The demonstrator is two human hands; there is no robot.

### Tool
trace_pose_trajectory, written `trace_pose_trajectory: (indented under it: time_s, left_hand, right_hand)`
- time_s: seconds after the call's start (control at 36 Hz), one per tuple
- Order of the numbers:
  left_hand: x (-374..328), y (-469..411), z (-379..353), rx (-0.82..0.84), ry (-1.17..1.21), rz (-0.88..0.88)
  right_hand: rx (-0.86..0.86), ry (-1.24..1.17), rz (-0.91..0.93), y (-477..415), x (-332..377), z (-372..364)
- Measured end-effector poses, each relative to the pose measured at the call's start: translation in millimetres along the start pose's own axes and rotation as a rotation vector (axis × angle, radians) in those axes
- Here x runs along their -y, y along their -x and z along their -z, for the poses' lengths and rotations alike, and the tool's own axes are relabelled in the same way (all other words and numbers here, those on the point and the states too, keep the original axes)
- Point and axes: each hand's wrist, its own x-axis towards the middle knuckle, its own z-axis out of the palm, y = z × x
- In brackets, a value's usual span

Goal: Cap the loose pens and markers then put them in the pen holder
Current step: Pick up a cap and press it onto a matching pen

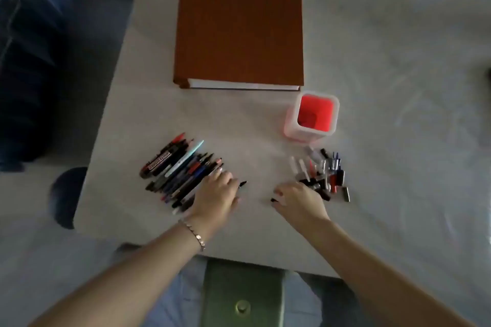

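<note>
A row of uncapped pens and markers [180, 170] lies at the front left of the table. My left hand [216, 195] rests at the row's right end and grips a black pen [243, 184], whose tip pokes out past the fingers. A heap of loose caps [328, 171] lies at the front right. My right hand [301, 200] sits at the heap's left edge and pinches a small black cap [273, 199] at its fingertips. The square pen holder [291, 117], red inside with a pale rim, stands upright behind the caps with nothing in it.
A large brown binder [239, 21] lies flat at the back of the pale table [398, 87]. The table's front edge runs just under my forearms. A green seat [241, 292] shows below it. Dark blue fabric lies to the left.
</note>
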Motion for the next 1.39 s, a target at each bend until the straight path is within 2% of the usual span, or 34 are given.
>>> trace_pose_trajectory:
  time_s: [0.11, 0.28, 0.39, 0.56, 0.69, 0.83, 0.97, 1.06, 1.22, 1.31, 1.39]
  left_hand:
    - [4.1, -11.0, -30.5, -0.094, -0.037, -0.059]
    - [8.3, -14.8, -52.3, -0.183, -0.038, -0.100]
    - [15.0, -11.5, -54.3, -0.223, -0.020, -0.118]
    - [20.7, -4.4, -54.9, -0.193, 0.001, -0.152]
    - [14.0, -3.7, -54.6, -0.244, 0.120, -0.054]
    - [-6.9, 5.0, -29.6, -0.466, 0.360, 0.012]
    - [-22.2, 19.1, -7.3, -0.535, 0.598, 0.070]
    - [-28.8, 26.0, 4.6, -0.566, 0.781, 0.102]
    - [-40.1, 38.2, 20.4, -0.525, 1.074, 0.085]
    - [-43.8, 40.8, 24.8, -0.491, 1.128, 0.075]
    - [-47.1, 42.3, 27.7, -0.478, 1.135, 0.046]
  right_hand:
    - [-0.007, 0.149, 0.065, -26.0, -9.2, -10.6]
    - [-0.014, 0.249, 0.169, -44.0, -16.9, -18.1]
    - [-0.059, 0.246, 0.210, -43.6, -21.9, -24.6]
    - [-0.127, 0.209, 0.237, -43.8, -23.6, -37.8]
    - [-0.211, 0.207, 0.232, -36.9, -26.3, -47.3]
    - [-0.284, 0.260, 0.197, -25.9, -25.6, -57.5]
    - [-0.316, 0.183, 0.143, -13.3, -22.4, -61.8]
    - [-0.448, -0.087, 0.219, -2.2, -20.1, -54.0]
    - [-0.732, -1.016, 0.339, 40.0, 0.3, -13.8]
    - [-0.751, -1.336, 0.380, 56.1, 5.3, -0.2]
    - [-0.684, -1.618, 0.455, 62.8, 9.4, 4.1]
